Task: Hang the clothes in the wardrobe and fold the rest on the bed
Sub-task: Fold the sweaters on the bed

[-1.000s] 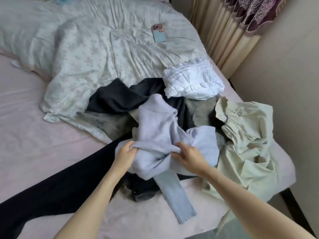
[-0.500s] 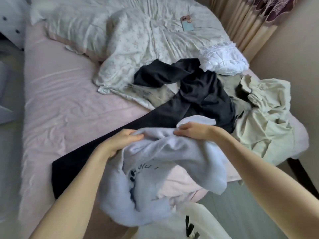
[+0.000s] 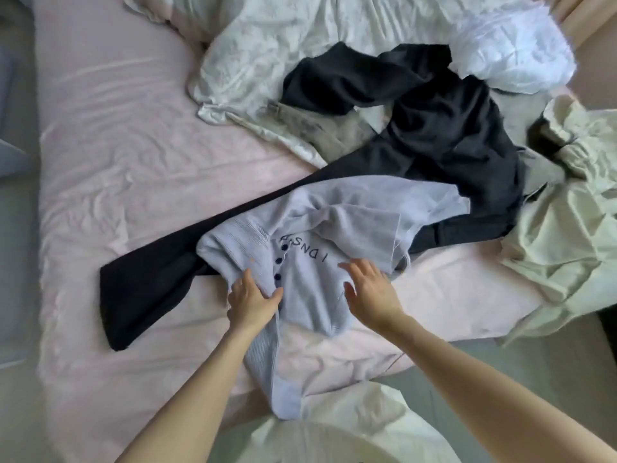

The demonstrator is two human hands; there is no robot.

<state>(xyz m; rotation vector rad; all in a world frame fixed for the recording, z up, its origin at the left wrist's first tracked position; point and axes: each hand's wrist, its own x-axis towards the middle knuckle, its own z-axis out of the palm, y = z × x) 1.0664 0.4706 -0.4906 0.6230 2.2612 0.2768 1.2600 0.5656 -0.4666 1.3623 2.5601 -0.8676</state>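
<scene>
Fingers (image 3: 359,270) spread, right hand (image 3: 372,292) hovering, left hand (image 3: 252,300) pressing lavender sweater (image 3: 310,259)

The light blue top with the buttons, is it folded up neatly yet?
Not yet. The light blue top lies crumpled on the bed, its far edge bunched up, one sleeve trailing over the bed's edge.

Home bedroom: bed (image 3: 110,135) with pink sheet fills the view, rumpled floral duvet (image 3: 273,51) at 12 o'clock, loose clothes (image 3: 444,128) piled toward 2 o'clock, curtain edge (image 3: 571,8) at 1 o'clock.
</scene>
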